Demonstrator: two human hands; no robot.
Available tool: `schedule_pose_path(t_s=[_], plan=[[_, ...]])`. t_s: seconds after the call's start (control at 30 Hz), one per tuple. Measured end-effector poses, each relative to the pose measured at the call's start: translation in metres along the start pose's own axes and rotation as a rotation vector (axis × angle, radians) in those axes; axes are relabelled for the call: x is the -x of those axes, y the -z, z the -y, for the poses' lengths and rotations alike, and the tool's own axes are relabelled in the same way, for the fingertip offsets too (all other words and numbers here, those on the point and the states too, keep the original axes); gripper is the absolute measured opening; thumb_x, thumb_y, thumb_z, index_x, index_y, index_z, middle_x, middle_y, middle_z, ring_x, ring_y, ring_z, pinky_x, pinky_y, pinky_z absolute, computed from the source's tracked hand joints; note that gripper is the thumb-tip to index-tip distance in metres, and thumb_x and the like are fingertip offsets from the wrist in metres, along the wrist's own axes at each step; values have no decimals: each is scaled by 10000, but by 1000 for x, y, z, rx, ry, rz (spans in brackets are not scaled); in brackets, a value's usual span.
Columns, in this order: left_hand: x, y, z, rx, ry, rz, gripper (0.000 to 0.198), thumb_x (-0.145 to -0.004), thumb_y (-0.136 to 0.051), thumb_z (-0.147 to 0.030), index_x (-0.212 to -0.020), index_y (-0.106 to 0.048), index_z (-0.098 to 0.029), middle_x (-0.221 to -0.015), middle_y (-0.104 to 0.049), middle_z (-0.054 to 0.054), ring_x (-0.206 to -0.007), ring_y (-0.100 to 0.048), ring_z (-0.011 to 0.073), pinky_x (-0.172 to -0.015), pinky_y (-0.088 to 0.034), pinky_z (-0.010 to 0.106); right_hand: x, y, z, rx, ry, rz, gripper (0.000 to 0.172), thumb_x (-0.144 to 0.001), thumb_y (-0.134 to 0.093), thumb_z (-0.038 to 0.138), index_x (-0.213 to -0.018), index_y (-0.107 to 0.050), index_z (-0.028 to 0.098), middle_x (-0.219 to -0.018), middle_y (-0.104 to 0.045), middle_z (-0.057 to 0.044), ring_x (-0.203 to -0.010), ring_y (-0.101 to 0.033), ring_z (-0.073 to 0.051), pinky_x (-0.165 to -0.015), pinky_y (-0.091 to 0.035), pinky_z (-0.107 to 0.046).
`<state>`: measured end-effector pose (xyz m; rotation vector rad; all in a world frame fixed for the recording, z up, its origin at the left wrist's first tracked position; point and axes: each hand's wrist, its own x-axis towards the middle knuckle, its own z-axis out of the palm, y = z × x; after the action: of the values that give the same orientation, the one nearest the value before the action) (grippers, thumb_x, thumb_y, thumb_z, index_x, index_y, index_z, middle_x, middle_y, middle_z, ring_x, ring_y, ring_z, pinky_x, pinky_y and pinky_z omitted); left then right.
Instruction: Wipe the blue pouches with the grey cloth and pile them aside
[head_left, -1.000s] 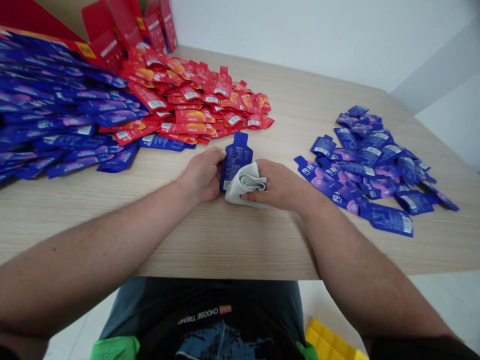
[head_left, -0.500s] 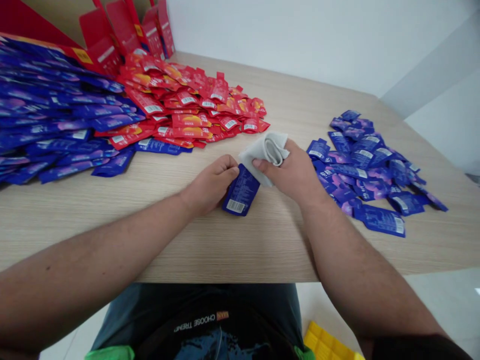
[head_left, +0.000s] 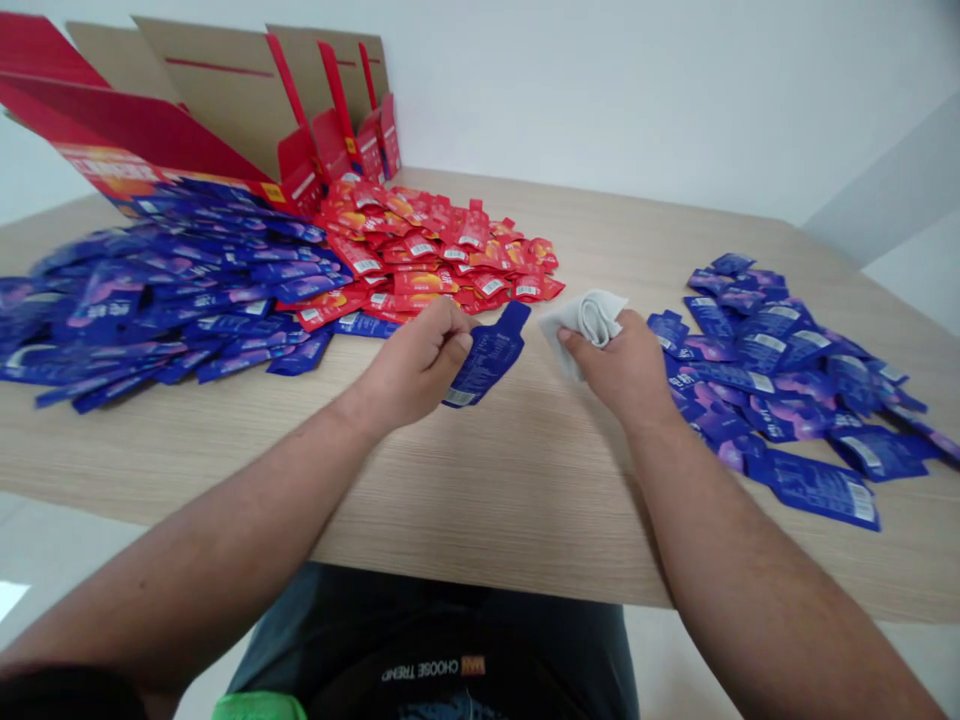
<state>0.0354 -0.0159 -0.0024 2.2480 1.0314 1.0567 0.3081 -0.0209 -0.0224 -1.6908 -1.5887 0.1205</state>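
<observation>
My left hand (head_left: 417, 362) pinches a blue sachet (head_left: 491, 352) by its left edge, between thumb and curled fingers. The sachet's narrow tab points up and to the right, and its printed back with a barcode faces me. A folded grey-white cloth (head_left: 586, 322) is gripped in my right hand (head_left: 626, 368), with the thumb pressed on it. Cloth and sachet are apart, with a gap of bare tabletop between them. Close to the right hand lies a loose pile of blue sachets (head_left: 772, 340).
On the left spreads a larger heap of blue sachets (head_left: 187, 280). Red sachets (head_left: 442, 250) are piled beside it, farther back. Open red cardboard boxes (head_left: 225, 120) stand behind these heaps. The wooden table (head_left: 525, 500) ends in front of my lap, and a white wall rises behind it.
The cloth has come away from the sachet as my right hand moved right. My left hand has turned the sachet, so its tab now shows. The view has shifted, showing more of the boxes.
</observation>
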Motion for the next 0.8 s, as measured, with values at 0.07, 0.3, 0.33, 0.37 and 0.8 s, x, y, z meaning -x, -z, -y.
schedule_pose_path(t_s=[0.07, 0.3, 0.33, 0.37, 0.8], plan=[[9, 19, 5, -241, -116, 20, 118, -990, -455, -221, -996, -569, -190, -1003, -681, 71, -916, -628, 201, -818, -517, 351, 2, -1, 3, -11, 14, 8, 340, -798, -719, 442, -1021, -724, 185, -969, -702, -126, -936, -654, -315, -886, -533, -494], [52, 52, 59, -890, -368, 317, 211, -1009, -499, -201, -938, -696, -196, -975, -705, 122, -978, -626, 284, -872, -526, 420, 7, -5, 9, -52, 53, 53, 370, -778, -740, 470, -1024, -696, 197, -957, -690, -118, -951, -645, -320, -890, -529, -481], [54, 55, 67, -929, -361, 342, 219, -1011, -499, -204, -939, -706, -195, -961, -704, 123, -972, -624, 286, -872, -522, 422, 8, -6, 10, -54, 64, 60, 366, -780, -738, 474, -1018, -695, 199, -943, -687, -114, -944, -642, -318, -881, -527, -473], [54, 58, 73, -962, -343, 355, 229, -1013, -495, -212, -942, -713, -196, -958, -704, 124, -968, -624, 288, -869, -518, 423, 8, -6, 10, -54, 77, 68, 361, -785, -735, 476, -1014, -694, 201, -930, -684, -109, -936, -639, -315, -870, -525, -464], [19, 81, 75, -1175, -135, 352, 330, -1054, -432, -318, -992, -695, -129, -1008, -676, 124, -1042, -584, 268, -901, -456, 397, 10, -14, 11, -23, 149, 144, 306, -865, -709, 438, -1032, -722, 182, -984, -701, -113, -959, -639, -290, -876, -511, -410]])
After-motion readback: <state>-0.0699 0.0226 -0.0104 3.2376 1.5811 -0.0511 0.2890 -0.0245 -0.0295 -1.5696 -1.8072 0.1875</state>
